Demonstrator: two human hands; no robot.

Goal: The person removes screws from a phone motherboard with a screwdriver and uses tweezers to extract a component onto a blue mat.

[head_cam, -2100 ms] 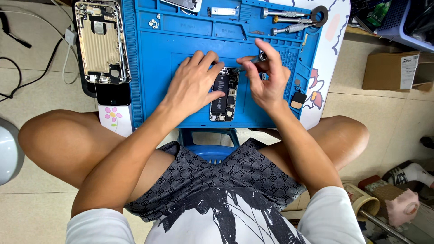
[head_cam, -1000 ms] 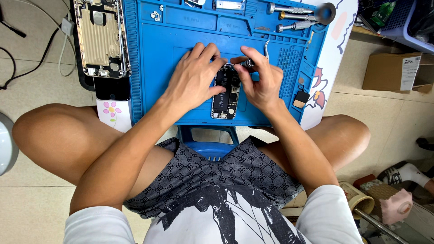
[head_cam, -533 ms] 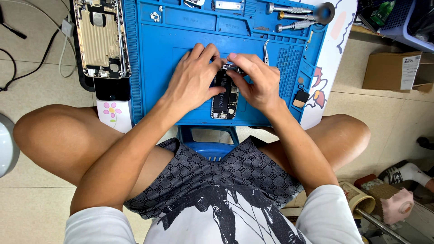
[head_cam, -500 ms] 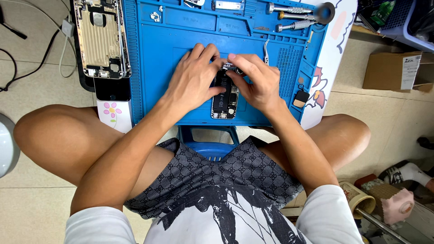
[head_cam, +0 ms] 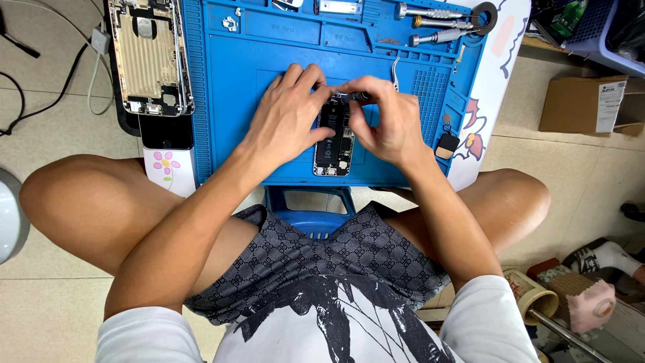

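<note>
Opened phone lies lengthwise at the centre of the blue repair mat, internals up, its lower end close to the mat's near edge. Left hand rests on its left side, fingers curved and pressed together over the upper end, thumb along the left edge. Right hand sits just right of it, fingertips pinching a small dark screwdriver held across the phone's upper end; the tip is hidden, so contact cannot be confirmed. The two hands touch or nearly touch above the phone.

Tweezers lie just beyond the right hand. Bare mat is open left of the left hand and between the hands and the tray compartments at the far edge. Three metal screwdrivers and a dark ring sit at the far right corner. A small black tag sits at the mat's right edge.

A gold phone housing lies off the mat's left edge, just beside it, on the table. A cardboard box is on the floor, well apart on the right.
</note>
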